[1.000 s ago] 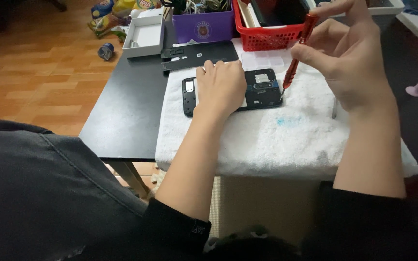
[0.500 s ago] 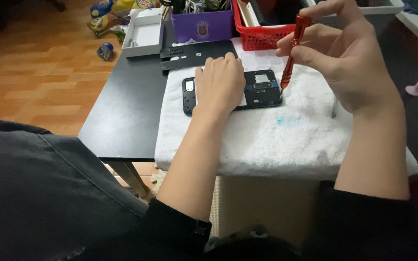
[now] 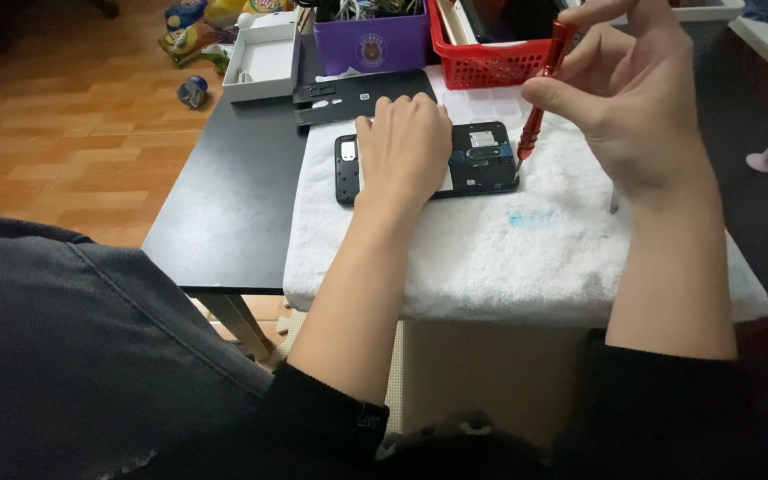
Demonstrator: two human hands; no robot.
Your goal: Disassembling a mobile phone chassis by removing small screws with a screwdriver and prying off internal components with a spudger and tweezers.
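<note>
An opened black phone [image 3: 482, 160] lies flat on a white towel [image 3: 508, 249], its insides facing up. My left hand [image 3: 404, 151] presses palm-down on the phone's middle and hides that part. My right hand [image 3: 633, 98] holds a red screwdriver [image 3: 540, 89] upright by its top, fingers pinched round the handle. The tip of the screwdriver rests at the phone's right end.
The towel covers the right part of a black table [image 3: 233, 204]. At the back stand a red basket [image 3: 491, 53], a purple box [image 3: 371, 44] and a white tray [image 3: 264, 58]. A black phone cover [image 3: 357, 98] lies behind the phone. Small items lie on the wooden floor [image 3: 64, 133] to the left.
My right hand has shifted slightly while its fingers turn on the screwdriver's top. My left hand and the phone have stayed put.
</note>
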